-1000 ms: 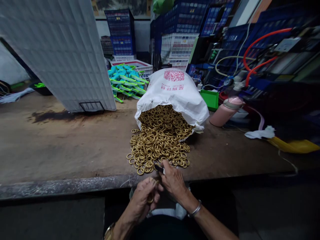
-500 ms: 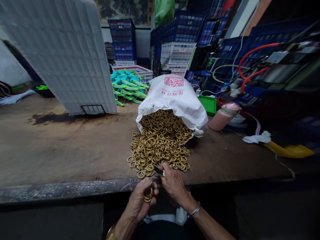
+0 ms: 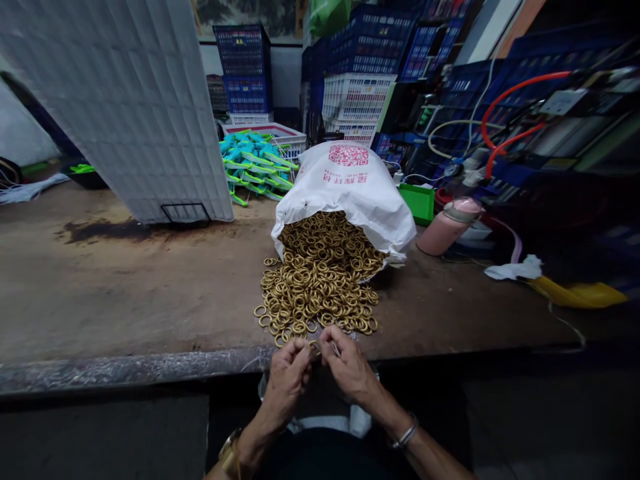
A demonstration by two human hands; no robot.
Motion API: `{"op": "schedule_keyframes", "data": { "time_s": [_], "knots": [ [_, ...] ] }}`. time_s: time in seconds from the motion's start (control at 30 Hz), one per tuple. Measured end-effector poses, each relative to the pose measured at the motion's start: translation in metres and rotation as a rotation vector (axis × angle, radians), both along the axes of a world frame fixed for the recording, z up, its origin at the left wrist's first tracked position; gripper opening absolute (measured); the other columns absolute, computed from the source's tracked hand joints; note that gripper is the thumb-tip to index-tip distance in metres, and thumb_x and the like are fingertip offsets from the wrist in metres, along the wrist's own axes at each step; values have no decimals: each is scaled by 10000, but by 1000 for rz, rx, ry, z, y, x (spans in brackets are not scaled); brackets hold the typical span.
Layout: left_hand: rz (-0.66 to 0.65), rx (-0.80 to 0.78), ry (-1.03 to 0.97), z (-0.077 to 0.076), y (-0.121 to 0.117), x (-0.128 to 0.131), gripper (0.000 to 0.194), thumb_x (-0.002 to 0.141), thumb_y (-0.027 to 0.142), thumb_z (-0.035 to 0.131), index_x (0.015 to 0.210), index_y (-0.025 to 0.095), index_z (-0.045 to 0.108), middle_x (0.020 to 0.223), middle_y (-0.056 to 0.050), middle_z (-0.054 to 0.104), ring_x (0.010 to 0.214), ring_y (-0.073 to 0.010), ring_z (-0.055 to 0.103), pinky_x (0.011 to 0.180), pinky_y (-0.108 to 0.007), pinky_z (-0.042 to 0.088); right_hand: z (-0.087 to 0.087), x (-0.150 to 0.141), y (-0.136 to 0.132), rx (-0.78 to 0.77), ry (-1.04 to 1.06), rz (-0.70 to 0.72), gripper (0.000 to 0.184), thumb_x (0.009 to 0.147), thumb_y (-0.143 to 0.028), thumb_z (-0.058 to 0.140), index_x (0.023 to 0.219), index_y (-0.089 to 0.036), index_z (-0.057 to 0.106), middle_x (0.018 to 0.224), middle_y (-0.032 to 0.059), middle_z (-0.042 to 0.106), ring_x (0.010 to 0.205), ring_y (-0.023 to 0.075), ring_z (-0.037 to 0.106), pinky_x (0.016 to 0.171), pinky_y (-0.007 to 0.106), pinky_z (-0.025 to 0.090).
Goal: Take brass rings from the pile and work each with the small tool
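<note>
My left hand (image 3: 286,381) is closed, pinching a gold-coloured ring (image 3: 314,344) between thumb and forefinger at the table's front edge. Close beside it, my right hand (image 3: 350,371) is closed around a small knife, now mostly hidden by the fingers. The fingertips of both hands nearly meet at the ring. Just beyond them spreads a heap of similar gold rings (image 3: 315,293), spilling from the mouth of a white woven sack (image 3: 345,190) that lies on its side.
The brown table (image 3: 125,300) has a wrapped front edge. A tall pale ribbed panel (image 3: 150,120) stands left, with turquoise and lime plastic parts (image 3: 255,163) behind. To the right are a pink bottle (image 3: 447,227), a green tray (image 3: 417,202) and a yellow piece (image 3: 580,293).
My left hand has risen toward the heap and turned, bringing a ring up to my right hand. The dark knife blade, visible earlier, has turned out of sight. The camera view shifted slightly.
</note>
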State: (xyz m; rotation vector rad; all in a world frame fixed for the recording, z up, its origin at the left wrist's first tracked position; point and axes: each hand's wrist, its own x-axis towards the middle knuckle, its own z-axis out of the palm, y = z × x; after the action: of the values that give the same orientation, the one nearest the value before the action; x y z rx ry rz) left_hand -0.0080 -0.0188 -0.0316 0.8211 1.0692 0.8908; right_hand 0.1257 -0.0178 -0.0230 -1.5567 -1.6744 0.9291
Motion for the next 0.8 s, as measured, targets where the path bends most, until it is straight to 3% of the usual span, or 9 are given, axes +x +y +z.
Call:
{"op": "schedule_keyframes", "data": {
  "time_s": [0.17,0.3,0.43,0.63,0.8],
  "knots": [
    [8,236,123,14,-2,1,223,711,348,594,618,146,577,582,5,529,544,-93,458,490,-180,346,-1,0,4,-144,183,7,302,835,-386,350,631,-183,441,536,-42,465,536,94,440,562,212,365],
    [-56,86,83,13,-4,0,276,717,417,572,617,163,536,476,59,418,386,-50,316,383,-168,241,-4,-1,5,-121,144,-39,291,809,-389,394,613,-179,441,539,-52,434,544,91,411,542,208,344],
    [-128,-14,-5,3,-3,-1,342,721,485,543,611,170,466,446,79,375,351,-34,269,353,-156,183,-3,-2,5,-52,73,-34,281,813,-372,398,614,-178,437,564,-55,413,563,89,387,539,204,325],
    [-137,-47,-67,3,-3,-1,314,728,481,538,720,173,479,527,73,427,357,-22,281,339,-147,157,-5,1,5,-69,99,-6,292,845,-349,316,631,-185,428,583,-34,447,573,103,435,560,215,348],
    [-99,-29,-29,10,-3,1,337,688,490,575,675,178,448,514,75,428,356,-25,289,346,-151,177,-10,5,0,-5,-154,13,168,806,-215,354,685,-192,469,610,-15,508,577,115,470,562,216,329]
  ]
}}
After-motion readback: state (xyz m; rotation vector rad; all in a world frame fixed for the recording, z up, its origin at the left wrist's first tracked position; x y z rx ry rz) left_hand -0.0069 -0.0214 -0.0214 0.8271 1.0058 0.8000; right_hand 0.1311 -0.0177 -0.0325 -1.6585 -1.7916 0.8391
